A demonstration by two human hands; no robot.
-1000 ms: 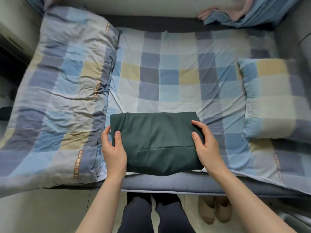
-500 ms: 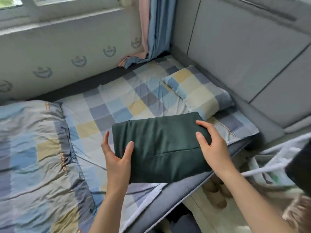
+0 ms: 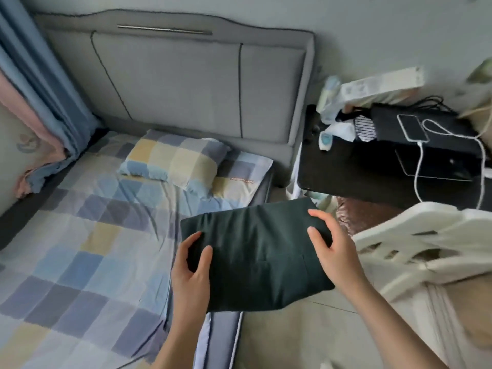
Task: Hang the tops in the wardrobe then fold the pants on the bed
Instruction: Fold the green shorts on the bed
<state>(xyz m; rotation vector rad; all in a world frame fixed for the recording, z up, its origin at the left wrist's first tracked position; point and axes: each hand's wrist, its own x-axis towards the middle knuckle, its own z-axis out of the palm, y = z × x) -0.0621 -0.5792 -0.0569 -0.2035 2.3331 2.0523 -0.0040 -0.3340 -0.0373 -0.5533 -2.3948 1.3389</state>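
Note:
The folded dark green pants (image 3: pixel 255 257) form a flat rectangle held in the air over the bed's right edge and the floor beside it. My left hand (image 3: pixel 193 267) grips the left end, thumb on top and fingers underneath. My right hand (image 3: pixel 328 242) grips the right end the same way. The bed (image 3: pixel 87 251) with its checked blue, yellow and grey sheet lies to the left and below. No tops and no wardrobe are in view.
A checked pillow (image 3: pixel 173 158) lies by the grey padded headboard (image 3: pixel 202 78). A black bedside table (image 3: pixel 386 166) holds a phone on a white cable, bottles and a box. A white plastic chair (image 3: pixel 426 241) stands at the right. Blue and pink curtains (image 3: pixel 34 97) hang at the left.
Both hands have lifted the folded pants off the bed and carried them right, past the mattress edge. The view has swung right toward the headboard and bedside table.

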